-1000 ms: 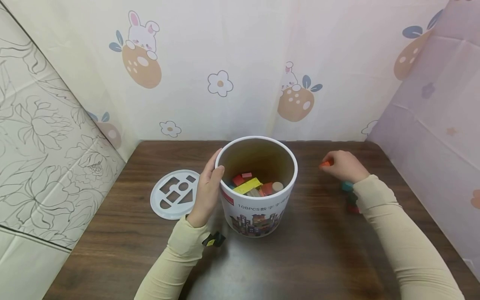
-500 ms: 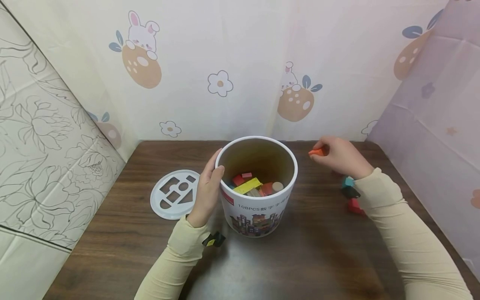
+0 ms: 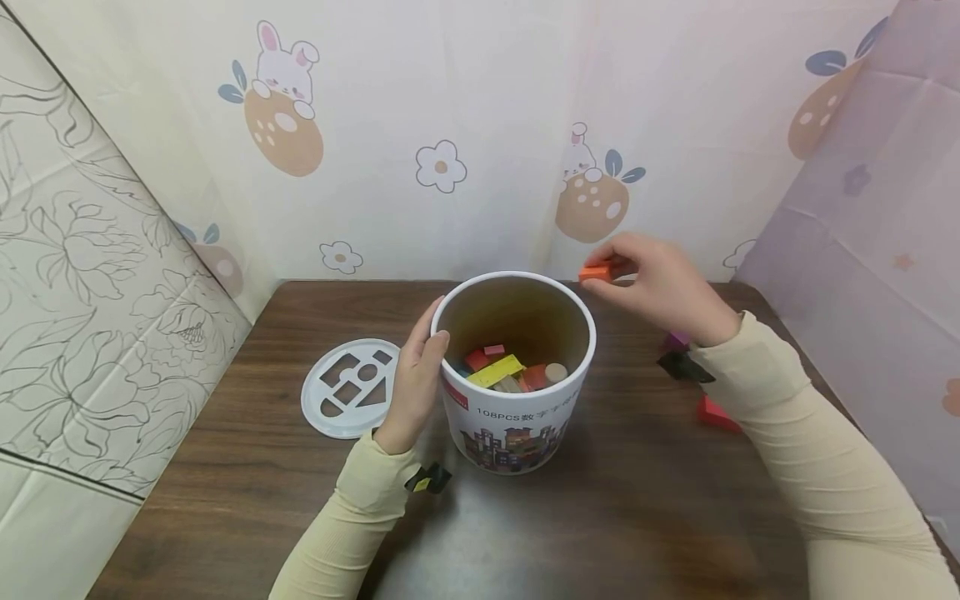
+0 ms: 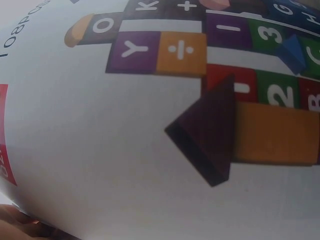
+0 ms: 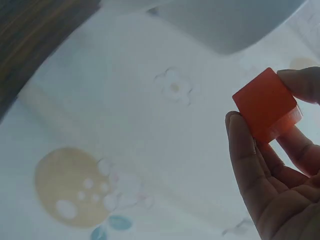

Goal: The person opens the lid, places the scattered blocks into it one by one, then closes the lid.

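While left fingers [image 3: 423,323] hold a bucket [image 3: 467,425], right fingers [image 5: 242,160] pinching an orange block [image 5: 265,105], aloft

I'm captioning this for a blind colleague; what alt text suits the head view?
A person's right hand pinches an orange block near an open white bucket containing colored blocks. The left hand grips the bucket; a white disc with cut-out shapes lies to its left on a dark wooden table.

Matt orange block [image 5: 265,104], smooth bucket [image 3: 517,418], wood-grain table [image 3: 600,517]
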### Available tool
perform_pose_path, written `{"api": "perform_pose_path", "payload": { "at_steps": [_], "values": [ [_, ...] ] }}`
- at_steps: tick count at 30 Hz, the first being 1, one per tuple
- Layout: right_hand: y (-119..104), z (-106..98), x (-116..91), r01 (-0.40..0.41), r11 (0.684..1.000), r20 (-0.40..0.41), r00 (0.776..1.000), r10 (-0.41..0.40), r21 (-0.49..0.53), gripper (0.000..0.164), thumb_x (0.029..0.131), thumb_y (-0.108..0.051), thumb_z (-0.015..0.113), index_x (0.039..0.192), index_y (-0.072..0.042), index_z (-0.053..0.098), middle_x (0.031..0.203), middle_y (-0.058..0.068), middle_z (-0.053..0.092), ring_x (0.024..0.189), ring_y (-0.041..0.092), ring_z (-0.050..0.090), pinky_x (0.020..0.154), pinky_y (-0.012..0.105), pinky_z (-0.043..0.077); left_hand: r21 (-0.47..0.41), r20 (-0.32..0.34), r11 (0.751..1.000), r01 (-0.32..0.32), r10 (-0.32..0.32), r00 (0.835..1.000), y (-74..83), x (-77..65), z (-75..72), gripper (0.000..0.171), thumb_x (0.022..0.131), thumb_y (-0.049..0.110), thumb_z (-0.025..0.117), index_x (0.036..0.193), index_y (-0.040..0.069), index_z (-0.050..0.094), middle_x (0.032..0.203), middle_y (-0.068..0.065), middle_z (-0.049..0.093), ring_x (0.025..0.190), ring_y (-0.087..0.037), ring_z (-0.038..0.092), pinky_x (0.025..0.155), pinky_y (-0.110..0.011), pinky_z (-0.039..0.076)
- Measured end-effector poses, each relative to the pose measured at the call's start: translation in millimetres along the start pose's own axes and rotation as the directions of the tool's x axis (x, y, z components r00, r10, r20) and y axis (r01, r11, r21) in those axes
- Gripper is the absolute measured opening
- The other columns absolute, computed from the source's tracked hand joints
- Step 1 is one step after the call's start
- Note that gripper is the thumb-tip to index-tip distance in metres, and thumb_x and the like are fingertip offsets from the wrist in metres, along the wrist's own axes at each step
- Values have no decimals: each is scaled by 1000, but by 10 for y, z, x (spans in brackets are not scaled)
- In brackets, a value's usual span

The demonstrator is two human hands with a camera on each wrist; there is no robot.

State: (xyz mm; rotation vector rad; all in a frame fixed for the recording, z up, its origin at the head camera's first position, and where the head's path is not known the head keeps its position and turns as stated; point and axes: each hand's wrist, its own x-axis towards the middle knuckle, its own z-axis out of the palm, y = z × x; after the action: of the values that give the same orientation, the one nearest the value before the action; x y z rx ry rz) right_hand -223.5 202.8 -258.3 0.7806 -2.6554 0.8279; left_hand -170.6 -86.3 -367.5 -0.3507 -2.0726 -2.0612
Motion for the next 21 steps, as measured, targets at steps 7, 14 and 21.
{"api": "perform_pose_path", "payload": {
  "at_steps": [7,14,21],
  "values": [
    [-278,121,84,201,979,56,978,-199,-30,19,82,-15,78,98,-11,70,90,-2,69,82,10,62,76,33,58,4,1,1000,-4,4,1000,-2,4,-5,47,103,21,40,150,17,39,151,-2,43,140,-23,40,115,-50,35],
    [-488,321,127,293,956,162,945,-286,-24,21,81,-13,77,100,-10,69,90,1,66,82,18,58,73,32,54,-1,5,1000,-11,11,1000,3,7,-4,48,103,21,41,150,15,38,152,-5,43,140,-25,40,115,-51,35],
    [-632,467,135,268,963,276,925,-260,12,21,83,-16,75,103,-13,69,95,-1,64,84,14,56,75,30,56,10,3,1000,21,-21,1000,-1,3,-1,48,103,22,41,150,18,38,152,-1,43,139,-23,41,114,-50,36]
  ]
}}
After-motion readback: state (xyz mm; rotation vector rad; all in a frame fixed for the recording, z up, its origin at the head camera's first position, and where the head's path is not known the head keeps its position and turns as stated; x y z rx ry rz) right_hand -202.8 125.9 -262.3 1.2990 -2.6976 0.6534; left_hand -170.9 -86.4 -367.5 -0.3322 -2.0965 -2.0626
